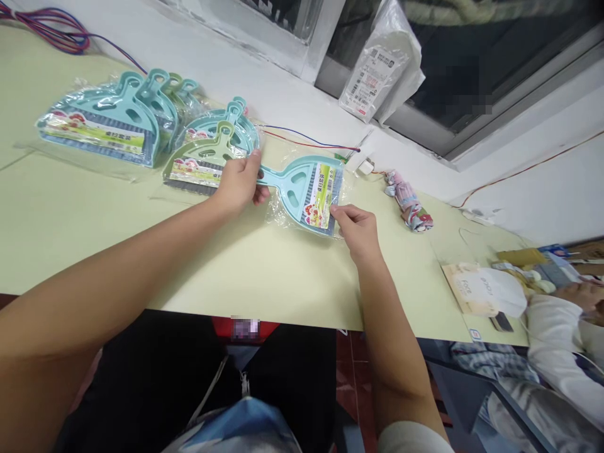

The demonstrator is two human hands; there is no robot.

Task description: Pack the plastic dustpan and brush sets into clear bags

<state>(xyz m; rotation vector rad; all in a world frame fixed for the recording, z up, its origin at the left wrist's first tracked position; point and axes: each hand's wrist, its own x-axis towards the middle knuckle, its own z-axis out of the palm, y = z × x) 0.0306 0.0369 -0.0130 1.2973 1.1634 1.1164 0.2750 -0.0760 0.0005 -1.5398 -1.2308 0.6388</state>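
Note:
A light blue dustpan (293,190) in clear plastic wrap, with a brush and a printed label card (319,196) inside, is held sideways above the table. My left hand (241,181) is closed around its handle end. At its wide edge, my right hand (355,229) pinches the wrapped border beside the card. Just left of my left hand lies a green wrapped dustpan (198,157), overlapping a light blue one (245,130) behind it. Farther left, several wrapped dustpans (101,107) lean together in a row.
The pale yellow table (278,277) runs along a wall and window. Coiled cable (56,31) lies back left. A folded umbrella (409,201) rests to the right, near a wall socket (365,167). A plastic bag (377,69) hangs above. Another person's sleeve (552,333) shows far right, near a paper bag (467,289).

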